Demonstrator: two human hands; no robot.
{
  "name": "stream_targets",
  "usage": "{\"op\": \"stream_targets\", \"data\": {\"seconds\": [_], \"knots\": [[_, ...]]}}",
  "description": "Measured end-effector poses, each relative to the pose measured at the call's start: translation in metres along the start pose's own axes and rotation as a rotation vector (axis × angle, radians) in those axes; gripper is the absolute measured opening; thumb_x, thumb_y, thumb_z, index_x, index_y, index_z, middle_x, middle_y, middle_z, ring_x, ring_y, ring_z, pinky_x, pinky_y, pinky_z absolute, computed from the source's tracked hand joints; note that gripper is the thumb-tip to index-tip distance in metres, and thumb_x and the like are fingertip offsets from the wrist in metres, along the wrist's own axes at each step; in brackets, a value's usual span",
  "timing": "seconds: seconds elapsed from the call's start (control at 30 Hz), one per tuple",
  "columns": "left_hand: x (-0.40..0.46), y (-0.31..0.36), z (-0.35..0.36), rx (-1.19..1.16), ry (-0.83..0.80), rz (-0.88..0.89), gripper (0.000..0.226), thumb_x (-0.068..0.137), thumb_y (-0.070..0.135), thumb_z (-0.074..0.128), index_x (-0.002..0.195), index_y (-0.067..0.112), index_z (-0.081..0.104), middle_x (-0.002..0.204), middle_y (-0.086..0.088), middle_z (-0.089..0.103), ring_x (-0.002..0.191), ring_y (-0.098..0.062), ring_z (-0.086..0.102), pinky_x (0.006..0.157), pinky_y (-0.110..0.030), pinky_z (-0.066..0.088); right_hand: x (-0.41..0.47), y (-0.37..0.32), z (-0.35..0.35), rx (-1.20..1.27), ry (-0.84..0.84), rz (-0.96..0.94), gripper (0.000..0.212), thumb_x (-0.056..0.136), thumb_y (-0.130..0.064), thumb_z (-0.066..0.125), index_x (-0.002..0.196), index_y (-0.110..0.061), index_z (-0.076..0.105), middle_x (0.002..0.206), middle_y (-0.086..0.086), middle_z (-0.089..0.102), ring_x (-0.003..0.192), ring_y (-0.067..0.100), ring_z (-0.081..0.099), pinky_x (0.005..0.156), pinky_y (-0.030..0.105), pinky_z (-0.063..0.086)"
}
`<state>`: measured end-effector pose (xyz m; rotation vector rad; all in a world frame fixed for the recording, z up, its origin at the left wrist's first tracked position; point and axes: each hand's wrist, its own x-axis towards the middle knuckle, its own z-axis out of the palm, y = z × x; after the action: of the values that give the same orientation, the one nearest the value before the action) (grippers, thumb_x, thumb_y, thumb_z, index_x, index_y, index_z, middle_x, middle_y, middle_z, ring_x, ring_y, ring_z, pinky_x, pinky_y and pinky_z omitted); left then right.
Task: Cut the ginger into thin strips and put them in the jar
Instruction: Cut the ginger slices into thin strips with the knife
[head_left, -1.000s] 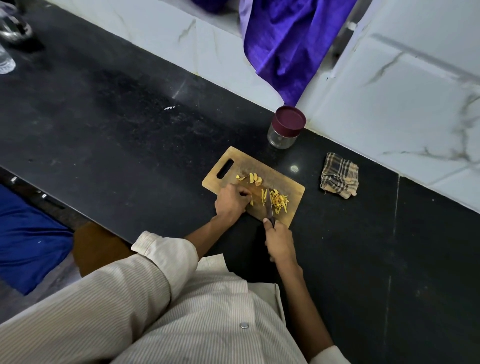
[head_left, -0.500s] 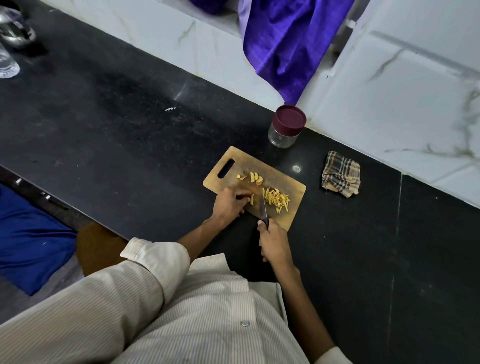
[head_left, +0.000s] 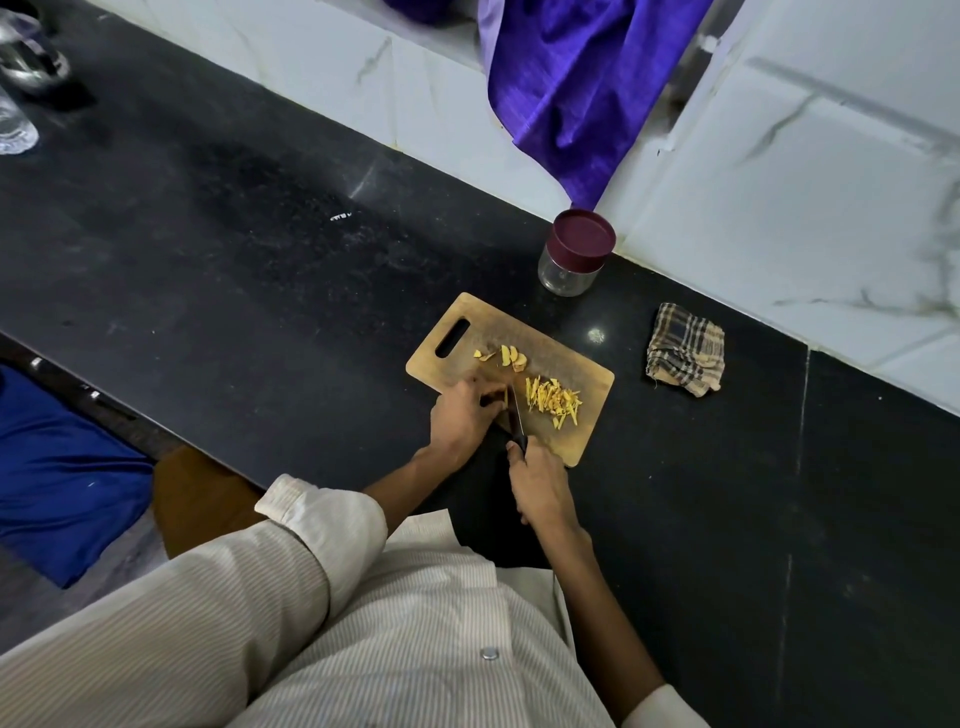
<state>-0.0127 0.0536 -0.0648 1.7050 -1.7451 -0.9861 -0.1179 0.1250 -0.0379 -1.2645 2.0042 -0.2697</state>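
On wooden board (head_left: 550, 358), thin fibrous ginger strips (head_left: 553, 397).

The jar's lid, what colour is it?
The lid is dark maroon, on a clear glass jar. The head view, the only one, shows it plainly.

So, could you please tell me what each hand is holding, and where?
Right hand: dark-handled knife, by its handle. Left hand: small yellow ginger piece, pinned under fingertips.

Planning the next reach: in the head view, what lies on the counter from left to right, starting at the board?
Board → jar (further back, near the wall) → checked cloth.
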Motion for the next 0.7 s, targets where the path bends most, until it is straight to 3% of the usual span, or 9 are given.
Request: {"op": "stream_targets", "data": {"seconds": [0.23,0.7], "knots": [[-0.004,0.003,-0.001,0.052,0.008,0.026,0.029,0.091,0.020,0.063,0.119,0.024,0.067,0.119,0.002,0.062,0.103,-0.019,0.061,0.089,-0.038,0.050,-0.001,-0.005,-0.002,-0.109,0.026,-0.052,0.029,0.106,-0.029,0.039,0.115,-0.005,0.053,0.105,0.015,0.065,0.098,0.032,0.065,0.080,0.042,0.052],[-0.005,0.004,0.003,0.078,0.040,0.039,0.028,0.091,0.021,0.062,0.118,0.023,0.068,0.116,0.004,0.062,0.100,-0.020,0.062,0.084,-0.037,0.051,-0.005,-0.020,-0.004,-0.208,-0.005,0.048,0.031,0.107,-0.024,0.035,0.127,-0.002,0.044,0.126,0.019,0.060,0.115,0.035,0.059,0.082,0.039,0.044]]}}
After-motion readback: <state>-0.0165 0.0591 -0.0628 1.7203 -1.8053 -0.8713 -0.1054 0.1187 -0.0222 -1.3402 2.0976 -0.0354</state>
